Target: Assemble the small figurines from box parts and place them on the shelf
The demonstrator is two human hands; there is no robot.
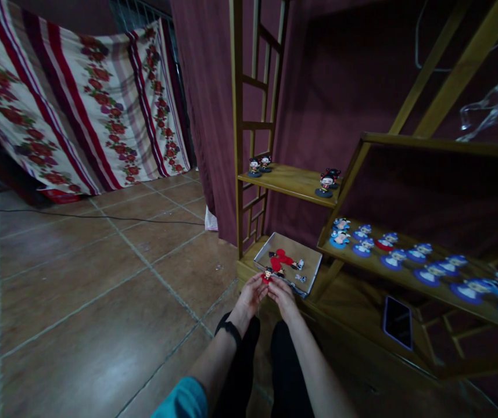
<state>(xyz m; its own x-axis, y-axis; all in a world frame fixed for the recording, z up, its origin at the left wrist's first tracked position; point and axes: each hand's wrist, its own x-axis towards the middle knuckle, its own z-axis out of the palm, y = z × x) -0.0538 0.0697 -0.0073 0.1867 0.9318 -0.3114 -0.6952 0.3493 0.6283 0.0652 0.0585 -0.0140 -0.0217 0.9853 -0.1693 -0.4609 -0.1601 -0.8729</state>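
Between my two hands is a small figurine (267, 274) with black hair and a red base. My left hand (252, 292) has its fingers closed around the figurine's left side. On the other side, the fingertips of my right hand (282, 291) also pinch it. Just beyond my hands a shallow white-rimmed box (314, 283) rests on the low shelf. Inside it lie several red-based figurines (283, 255) on their sides, along with small grey-and-white figures (300, 278).
Dark-based figurines (326, 183) stand on the upper wooden shelf (290, 180). Several blue and purple figurines (393, 259) line the right shelf. A phone (397, 322) lies on the low ledge. A striped floral cloth (100, 104) hangs at left above the tiled floor (100, 302), where a cable (144, 219) runs.
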